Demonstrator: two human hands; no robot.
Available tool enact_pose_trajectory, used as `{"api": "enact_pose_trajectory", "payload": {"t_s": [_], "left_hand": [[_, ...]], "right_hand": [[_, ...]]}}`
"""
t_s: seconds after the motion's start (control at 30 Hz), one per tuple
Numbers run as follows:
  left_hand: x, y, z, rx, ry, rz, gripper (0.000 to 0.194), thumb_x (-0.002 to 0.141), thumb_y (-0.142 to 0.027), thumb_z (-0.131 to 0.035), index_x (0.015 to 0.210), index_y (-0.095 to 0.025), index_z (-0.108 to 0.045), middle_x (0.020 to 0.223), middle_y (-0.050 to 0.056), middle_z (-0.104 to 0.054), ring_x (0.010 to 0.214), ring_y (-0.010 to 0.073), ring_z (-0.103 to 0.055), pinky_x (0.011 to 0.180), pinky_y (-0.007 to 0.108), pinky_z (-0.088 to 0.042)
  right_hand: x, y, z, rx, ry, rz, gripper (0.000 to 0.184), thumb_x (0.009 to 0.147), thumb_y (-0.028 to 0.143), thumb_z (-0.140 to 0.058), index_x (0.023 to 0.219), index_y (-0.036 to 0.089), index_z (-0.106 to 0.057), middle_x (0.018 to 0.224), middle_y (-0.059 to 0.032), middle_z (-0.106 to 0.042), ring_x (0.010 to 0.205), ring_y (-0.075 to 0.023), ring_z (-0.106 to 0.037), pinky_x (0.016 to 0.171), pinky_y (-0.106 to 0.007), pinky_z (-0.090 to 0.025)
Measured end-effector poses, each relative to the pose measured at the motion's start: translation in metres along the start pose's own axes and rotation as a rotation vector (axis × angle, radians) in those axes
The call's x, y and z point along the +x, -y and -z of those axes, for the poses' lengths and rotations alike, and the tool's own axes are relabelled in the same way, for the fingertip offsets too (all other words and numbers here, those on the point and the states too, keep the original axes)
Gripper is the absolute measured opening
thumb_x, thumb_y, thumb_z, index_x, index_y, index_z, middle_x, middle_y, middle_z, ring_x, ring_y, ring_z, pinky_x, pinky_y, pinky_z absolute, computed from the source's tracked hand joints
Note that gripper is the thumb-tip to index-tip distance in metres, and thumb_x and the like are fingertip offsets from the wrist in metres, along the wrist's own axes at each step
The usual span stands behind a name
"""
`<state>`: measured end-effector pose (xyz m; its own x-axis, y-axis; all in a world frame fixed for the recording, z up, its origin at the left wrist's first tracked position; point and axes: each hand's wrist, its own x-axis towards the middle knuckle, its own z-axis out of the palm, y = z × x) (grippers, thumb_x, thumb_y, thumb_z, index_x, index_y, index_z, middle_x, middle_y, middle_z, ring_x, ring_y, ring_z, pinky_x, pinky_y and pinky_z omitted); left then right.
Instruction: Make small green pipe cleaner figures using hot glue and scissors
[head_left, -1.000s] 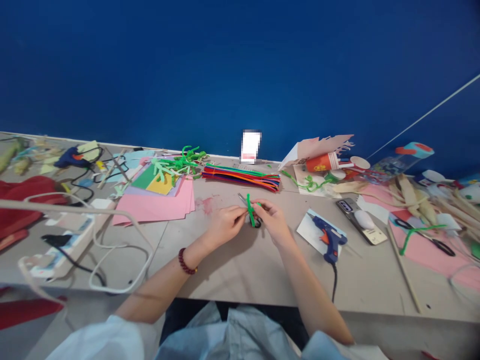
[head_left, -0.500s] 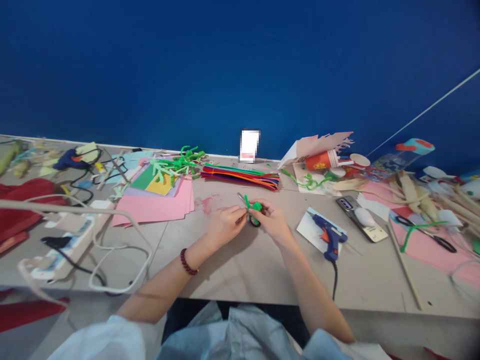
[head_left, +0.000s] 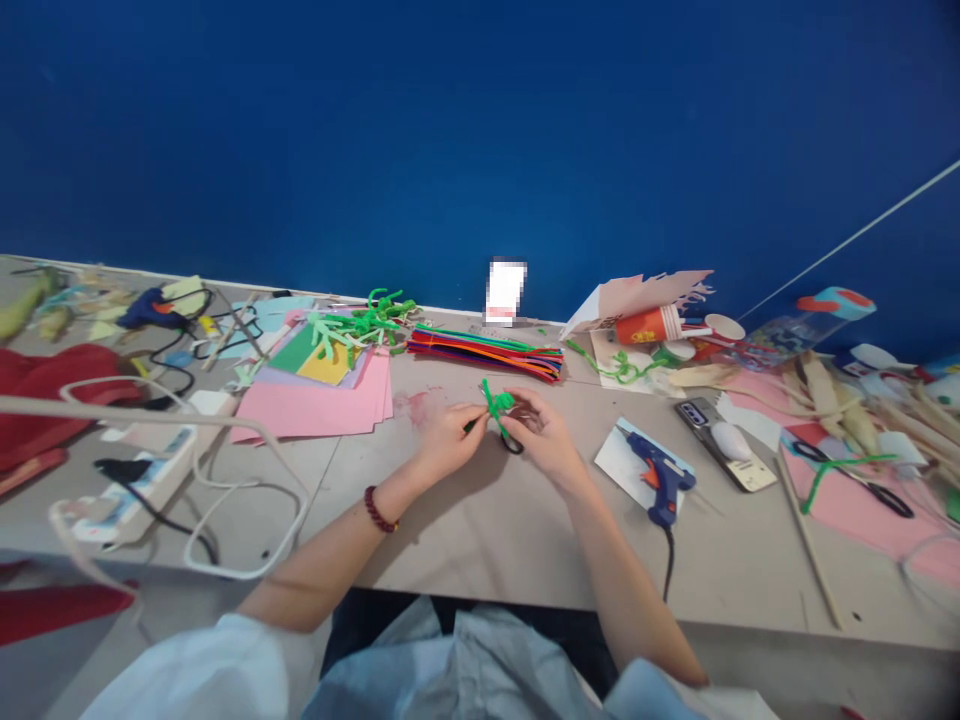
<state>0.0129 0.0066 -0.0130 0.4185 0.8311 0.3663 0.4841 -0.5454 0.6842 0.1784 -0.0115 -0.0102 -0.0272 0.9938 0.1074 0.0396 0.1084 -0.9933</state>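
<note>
Between my hands is a small green pipe cleaner shape [head_left: 499,403], curled at the top with short ends sticking out. My left hand [head_left: 452,440] pinches one of its ends with thumb and forefinger. My right hand [head_left: 550,438] has its fingers closed on the curled part from the right. Just beneath it a black scissors handle [head_left: 513,443] shows; the rest of the scissors is mostly covered by the hands and the green piece. Behind them lies a bundle of coloured pipe cleaners [head_left: 487,354].
To the right, a blue glue gun [head_left: 660,475] rests on a white card, beside a phone [head_left: 724,445] and a wooden stick [head_left: 810,540]. Coloured paper [head_left: 315,410] and green pipe cleaner pieces [head_left: 375,318] are at left, near a power strip [head_left: 150,480] with cables. Paper cups [head_left: 649,325] lie behind.
The green piece has turned in my fingers, and its curled part now sits further left, clear of the right fingertips. My left hand has drawn slightly left. The whole view has shifted a little.
</note>
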Motion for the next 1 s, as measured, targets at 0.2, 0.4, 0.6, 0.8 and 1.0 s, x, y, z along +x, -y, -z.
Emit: {"api": "enact_pose_trajectory", "payload": {"t_s": [0.2, 0.4, 0.6, 0.8, 1.0], "left_hand": [[0.003, 0.015, 0.0, 0.178, -0.122, -0.013, 0.027, 0.088, -0.024, -0.039, 0.082, -0.017, -0.065, 0.067, 0.005, -0.059, 0.062, 0.0142, -0.053, 0.059, 0.025, -0.036], [-0.001, 0.019, -0.003, 0.311, -0.162, -0.018, 0.027, 0.087, -0.025, -0.04, 0.084, -0.018, -0.066, 0.064, 0.005, -0.058, 0.056, 0.0129, -0.05, 0.054, 0.024, -0.031], [0.0, 0.017, -0.003, 0.33, -0.14, 0.015, 0.026, 0.087, -0.026, -0.041, 0.082, -0.018, -0.066, 0.067, 0.004, -0.06, 0.058, 0.0129, -0.051, 0.053, 0.025, -0.03], [-0.001, 0.017, -0.007, 0.392, -0.047, 0.038, 0.028, 0.089, -0.026, -0.038, 0.079, -0.019, -0.063, 0.07, 0.003, -0.06, 0.064, 0.0128, -0.054, 0.055, 0.024, -0.032], [0.001, 0.019, -0.008, 0.311, -0.1, 0.023, 0.025, 0.09, -0.024, -0.039, 0.082, -0.019, -0.062, 0.081, 0.004, -0.063, 0.076, 0.0145, -0.058, 0.066, 0.025, -0.041]], "right_hand": [[-0.001, 0.021, 0.006, -0.164, -0.195, 0.054, 0.028, 0.076, 0.033, -0.058, 0.102, 0.021, -0.061, 0.097, -0.0072, -0.063, 0.083, -0.0169, -0.059, 0.072, -0.03, -0.049], [0.021, 0.052, 0.01, -0.289, -0.165, 0.155, 0.02, 0.081, 0.03, -0.053, 0.095, 0.022, -0.064, 0.1, -0.0063, -0.066, 0.089, -0.0186, -0.061, 0.076, -0.031, -0.048], [0.11, 0.036, 0.017, -0.729, -0.057, 0.176, 0.025, 0.079, 0.013, -0.046, 0.09, 0.018, -0.069, 0.097, -0.0055, -0.07, 0.088, -0.0187, -0.062, 0.081, -0.032, -0.046], [0.161, -0.002, 0.018, -0.914, 0.049, 0.129, 0.023, 0.078, 0.013, -0.052, 0.092, 0.015, -0.071, 0.093, -0.0092, -0.071, 0.085, -0.0203, -0.063, 0.079, -0.031, -0.046], [0.15, -0.014, 0.012, -1.002, 0.135, 0.219, 0.018, 0.08, 0.018, -0.055, 0.085, 0.019, -0.072, 0.095, -0.008, -0.069, 0.089, -0.0202, -0.06, 0.082, -0.029, -0.044]]}}
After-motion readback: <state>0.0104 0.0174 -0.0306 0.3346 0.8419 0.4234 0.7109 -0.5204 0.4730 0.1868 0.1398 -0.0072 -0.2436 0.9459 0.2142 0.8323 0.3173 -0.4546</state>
